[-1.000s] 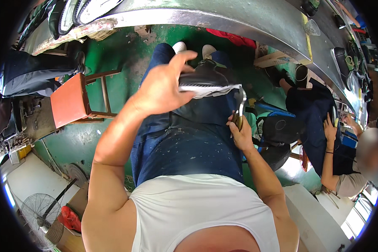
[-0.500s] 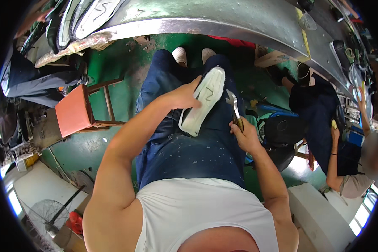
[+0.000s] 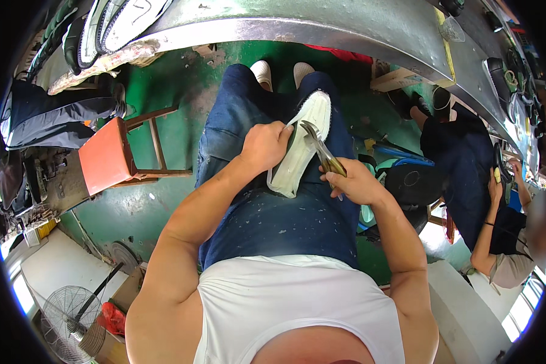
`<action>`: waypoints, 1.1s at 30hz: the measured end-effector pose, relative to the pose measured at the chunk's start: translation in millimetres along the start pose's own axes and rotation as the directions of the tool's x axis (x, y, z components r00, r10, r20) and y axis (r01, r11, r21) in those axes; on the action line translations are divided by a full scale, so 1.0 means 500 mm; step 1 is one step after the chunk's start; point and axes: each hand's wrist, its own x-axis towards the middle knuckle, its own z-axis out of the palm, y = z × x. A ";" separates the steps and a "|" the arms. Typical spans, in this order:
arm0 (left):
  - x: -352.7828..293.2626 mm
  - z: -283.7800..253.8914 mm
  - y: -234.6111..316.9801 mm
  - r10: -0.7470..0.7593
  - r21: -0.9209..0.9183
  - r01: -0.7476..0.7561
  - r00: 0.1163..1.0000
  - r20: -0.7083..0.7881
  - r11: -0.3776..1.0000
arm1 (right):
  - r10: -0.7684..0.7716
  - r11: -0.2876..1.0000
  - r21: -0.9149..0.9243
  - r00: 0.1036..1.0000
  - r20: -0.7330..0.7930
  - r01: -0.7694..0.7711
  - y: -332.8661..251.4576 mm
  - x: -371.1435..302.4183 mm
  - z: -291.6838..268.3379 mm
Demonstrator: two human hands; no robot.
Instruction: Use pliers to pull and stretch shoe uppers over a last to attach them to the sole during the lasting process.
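Note:
A shoe (image 3: 314,115) lies bottom up across my thighs, its white underside showing and its rim dark and stitched. My left hand (image 3: 266,145) is closed at the shoe's left edge, fingers pinching a thin white edge that runs up toward the far end. Whether that edge is a loose layer I cannot tell. My right hand (image 3: 353,179) grips a pair of metal pincers (image 3: 320,148) by the handles. The pincers' curved head is over the middle of the white underside, close to my left fingertips.
A metal bench (image 3: 261,30) with more white-bottomed shoe parts (image 3: 130,24) spans the far side. An orange-seated stool (image 3: 108,156) stands left, a wire fan (image 3: 70,318) lower left. On the right sits a co-worker (image 3: 509,255), beside a black seat (image 3: 415,182).
My right hand has brought the pincers left, over the shoe. My left hand has shifted from lying across the shoe to pinching its edge. The dark squiggle on the underside no longer shows.

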 end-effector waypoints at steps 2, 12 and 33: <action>-0.004 0.002 0.007 0.023 0.038 -0.023 1.000 0.008 0.999 | -0.001 0.999 0.048 0.999 0.043 -0.001 0.006 0.009 -0.013; -0.003 -0.009 0.008 0.139 0.114 -0.134 0.990 -0.035 0.984 | -0.130 0.957 -0.269 0.990 -0.063 0.108 -0.027 0.032 -0.007; 0.031 0.043 -0.064 -0.041 -0.897 0.384 0.922 0.384 0.221 | -0.200 0.957 -0.259 0.944 -0.264 0.130 0.031 0.073 0.098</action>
